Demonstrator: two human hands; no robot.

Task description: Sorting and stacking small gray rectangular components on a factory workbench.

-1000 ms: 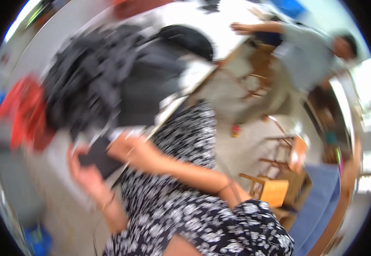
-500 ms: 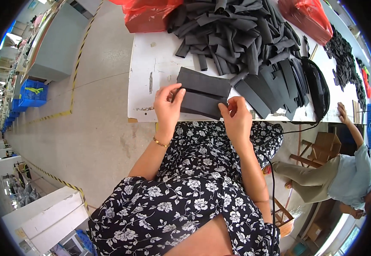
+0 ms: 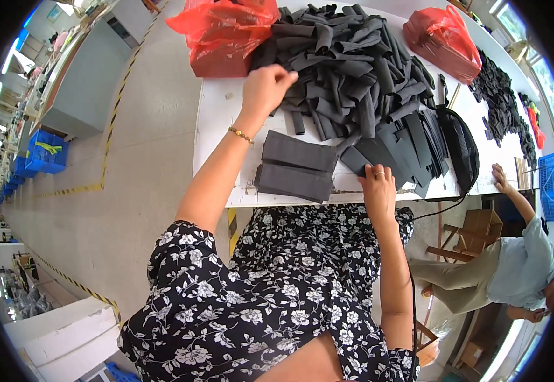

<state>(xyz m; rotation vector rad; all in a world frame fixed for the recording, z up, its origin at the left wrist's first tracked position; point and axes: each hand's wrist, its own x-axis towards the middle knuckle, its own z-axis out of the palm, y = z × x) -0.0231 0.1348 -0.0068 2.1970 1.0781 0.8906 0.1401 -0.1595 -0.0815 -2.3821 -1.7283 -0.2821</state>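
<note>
On the white table lie two stacks of flat black strips [image 3: 296, 181], side by side with a narrow gap, touched by neither hand. My left hand [image 3: 266, 92] is over the left edge of a heap of folded black fabric pieces [image 3: 347, 63]. Its fingers are curled together and slightly blurred; whether they grip a piece cannot be made out. Farther right, my right hand [image 3: 378, 184] has thumb and fingers closed at the near edge of a fanned row of flat black strips [image 3: 401, 149], on the leftmost strip.
Red plastic bags [image 3: 223, 38] stand at the back left, another red bag [image 3: 442, 41] at the back right. A black pouch [image 3: 460, 149] with a cable lies right of the fan. Beyond are more black pieces [image 3: 503, 105]. Another person [image 3: 512, 261] works at the right, near a wooden stool [image 3: 474, 232].
Both hands have let go of the two strip stacks, which now lie on the table. My left hand has moved up to the heap, my right hand rightward to the fanned strips.
</note>
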